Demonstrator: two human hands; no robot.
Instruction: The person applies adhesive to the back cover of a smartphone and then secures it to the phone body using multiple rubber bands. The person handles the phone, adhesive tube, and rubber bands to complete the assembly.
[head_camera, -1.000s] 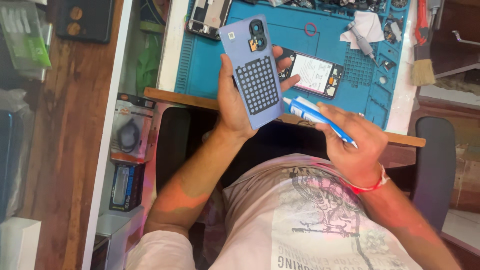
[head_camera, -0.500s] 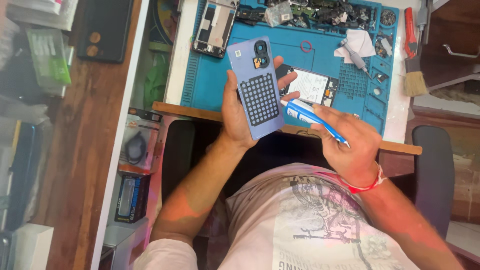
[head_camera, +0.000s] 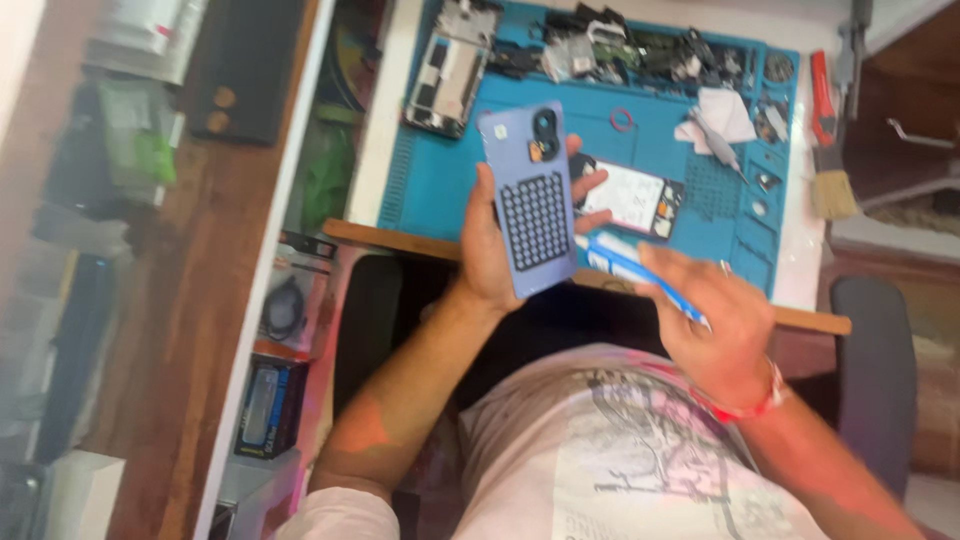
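So over on the far left it's just a blurry wooden shelf (head_camera: 190, 330) with some boxed stuff under it, can't really tell what any of it is. Compared with a second ago the view has swung a bit and the phone (head_camera: 533, 200) has barely moved, so the work looks paused at the same spot. The left hand (head_camera: 495, 250) is wrapped around the phone from behind, holding it back side up over the front edge of the blue mat (head_camera: 440, 190). The blue tool (head_camera: 640, 272) now points closer to the phone's lower edge, pinched in the right hand (head_camera: 725, 335). Its tip is smeared, so whether it touches is unclear. The open phone (head_camera: 635, 198) on the mat is partly hidden behind the fingers.
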